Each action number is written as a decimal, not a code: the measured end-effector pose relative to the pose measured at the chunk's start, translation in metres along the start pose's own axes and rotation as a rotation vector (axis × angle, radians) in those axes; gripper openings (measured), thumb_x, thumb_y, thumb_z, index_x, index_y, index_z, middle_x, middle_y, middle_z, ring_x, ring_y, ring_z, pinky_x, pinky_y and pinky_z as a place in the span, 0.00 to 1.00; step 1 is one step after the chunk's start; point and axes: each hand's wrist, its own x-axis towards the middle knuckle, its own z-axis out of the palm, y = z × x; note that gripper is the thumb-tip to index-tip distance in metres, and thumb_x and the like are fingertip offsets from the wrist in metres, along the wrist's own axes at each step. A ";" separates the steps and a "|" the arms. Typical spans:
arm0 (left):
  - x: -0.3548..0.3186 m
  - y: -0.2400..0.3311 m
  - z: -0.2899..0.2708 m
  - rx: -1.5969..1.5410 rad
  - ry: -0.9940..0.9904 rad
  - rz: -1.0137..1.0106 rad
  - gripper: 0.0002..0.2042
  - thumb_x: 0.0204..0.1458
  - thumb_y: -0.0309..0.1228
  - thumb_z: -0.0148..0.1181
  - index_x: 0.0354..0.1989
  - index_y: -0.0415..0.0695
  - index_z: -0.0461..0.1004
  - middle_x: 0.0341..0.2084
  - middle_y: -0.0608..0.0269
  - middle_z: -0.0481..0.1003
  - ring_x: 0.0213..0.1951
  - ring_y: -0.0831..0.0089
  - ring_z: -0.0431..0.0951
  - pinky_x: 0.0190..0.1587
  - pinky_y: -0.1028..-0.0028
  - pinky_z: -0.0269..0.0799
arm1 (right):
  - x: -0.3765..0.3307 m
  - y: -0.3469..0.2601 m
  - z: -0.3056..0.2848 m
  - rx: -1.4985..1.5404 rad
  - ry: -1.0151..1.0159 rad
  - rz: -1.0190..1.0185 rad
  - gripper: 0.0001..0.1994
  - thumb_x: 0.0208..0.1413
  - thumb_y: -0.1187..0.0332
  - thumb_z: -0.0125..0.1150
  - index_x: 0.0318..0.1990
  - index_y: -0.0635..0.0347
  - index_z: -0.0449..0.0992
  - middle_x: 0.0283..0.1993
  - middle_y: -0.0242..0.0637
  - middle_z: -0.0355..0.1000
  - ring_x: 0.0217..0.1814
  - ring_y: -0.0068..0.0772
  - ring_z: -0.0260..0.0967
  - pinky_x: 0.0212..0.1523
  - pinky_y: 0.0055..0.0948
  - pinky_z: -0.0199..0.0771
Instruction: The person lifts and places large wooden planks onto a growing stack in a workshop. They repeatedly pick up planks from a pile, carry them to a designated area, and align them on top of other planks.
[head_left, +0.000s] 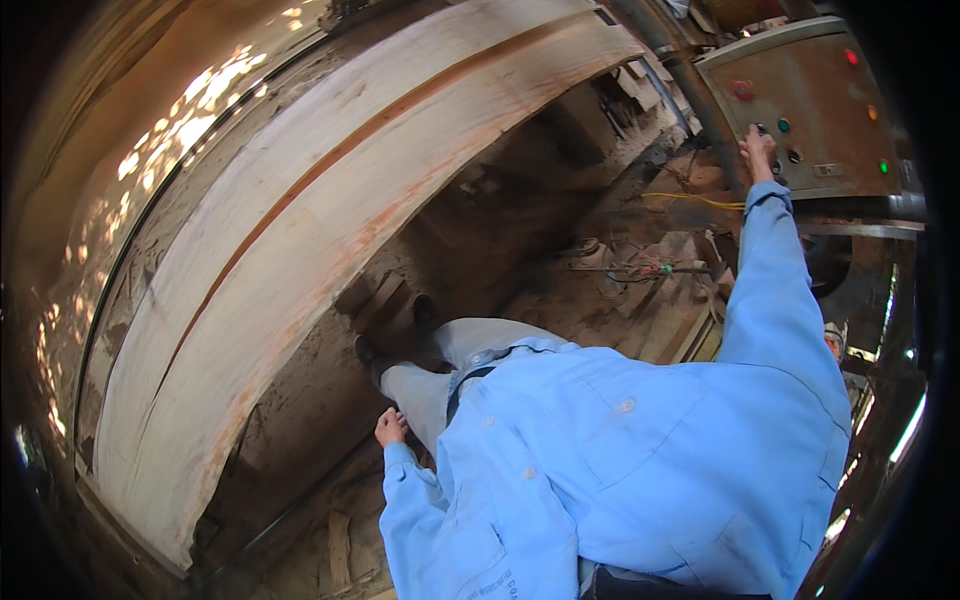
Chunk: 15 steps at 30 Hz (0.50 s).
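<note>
My right hand (758, 155) reaches up to a metal control panel (820, 90). Its fingers are closed on a small black knob (762, 128) at the panel's left side, near a green button (784, 125) and below a red one (742, 90). Down beside my trouser leg, my left hand (392, 427) hangs with loosely curled fingers, and nothing shows in it. A long pale sawn log slab (330, 220), with a dark reddish groove along its length, stretches across the left. It is apart from both hands.
Lamps glow red, orange and green on the panel's right edge. A dark post (700, 100) stands left of the panel. Loose wires (655, 268), a yellow cable (695, 198) and wood scraps (690, 330) lie below. A thin rail (150, 210) runs beyond the slab.
</note>
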 end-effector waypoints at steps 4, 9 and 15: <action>-0.007 0.007 0.001 0.007 0.024 -0.024 0.14 0.51 0.38 0.58 0.38 0.38 0.74 0.27 0.61 0.76 0.23 0.77 0.74 0.22 0.78 0.69 | 0.023 0.014 0.005 -0.065 -0.014 -0.080 0.23 0.48 0.49 0.51 0.30 0.65 0.76 0.22 0.35 0.75 0.21 0.26 0.73 0.22 0.26 0.73; -0.019 0.016 -0.006 0.047 0.066 0.015 0.14 0.51 0.38 0.58 0.38 0.39 0.75 0.27 0.62 0.76 0.25 0.78 0.75 0.24 0.77 0.70 | 0.079 0.048 0.020 -0.110 -0.106 -0.064 0.24 0.47 0.46 0.50 0.27 0.61 0.78 0.21 0.36 0.75 0.22 0.31 0.73 0.22 0.31 0.70; -0.030 0.020 -0.038 0.188 0.112 0.076 0.13 0.51 0.38 0.59 0.38 0.41 0.75 0.27 0.65 0.75 0.25 0.80 0.73 0.22 0.80 0.67 | 0.159 0.089 0.046 -0.420 -0.090 -0.500 0.20 0.49 0.55 0.50 0.42 0.60 0.76 0.42 0.52 0.72 0.45 0.56 0.69 0.42 0.46 0.68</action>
